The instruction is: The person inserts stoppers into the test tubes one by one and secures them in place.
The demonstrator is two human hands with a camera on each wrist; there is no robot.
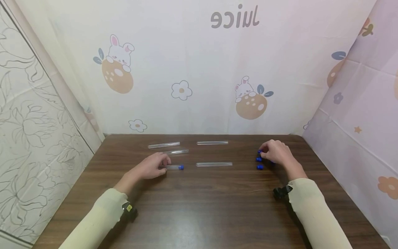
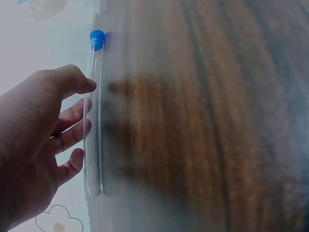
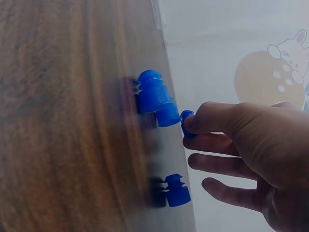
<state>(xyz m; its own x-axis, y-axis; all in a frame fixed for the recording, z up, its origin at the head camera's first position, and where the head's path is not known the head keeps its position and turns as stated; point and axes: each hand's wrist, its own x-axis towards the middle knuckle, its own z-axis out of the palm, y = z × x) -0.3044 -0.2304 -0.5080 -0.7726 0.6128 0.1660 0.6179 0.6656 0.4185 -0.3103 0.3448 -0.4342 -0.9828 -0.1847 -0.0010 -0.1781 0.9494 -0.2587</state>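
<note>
My left hand (image 1: pixel 152 166) is at a clear test tube (image 1: pixel 172 167) that lies on the table with a blue stopper (image 2: pixel 97 39) in its end. In the left wrist view my thumb tip is at the tube's edge, and the other fingertips show just behind the glass, loosely spread. My right hand (image 1: pixel 277 151) pinches a small blue stopper (image 3: pixel 187 123) between thumb and index finger. Other ribbed blue stoppers (image 3: pixel 153 92) stand or lie close by on the table, one of them (image 3: pixel 177 191) beneath the outer fingers.
Uncapped clear test tubes lie on the brown wooden table (image 1: pixel 199 207): two at the back left (image 1: pixel 163 145) (image 1: pixel 178 151), one at the back middle (image 1: pixel 212 142), one in front of it (image 1: pixel 214 164). A patterned curtain (image 1: pixel 205 114) hangs behind the table's far edge.
</note>
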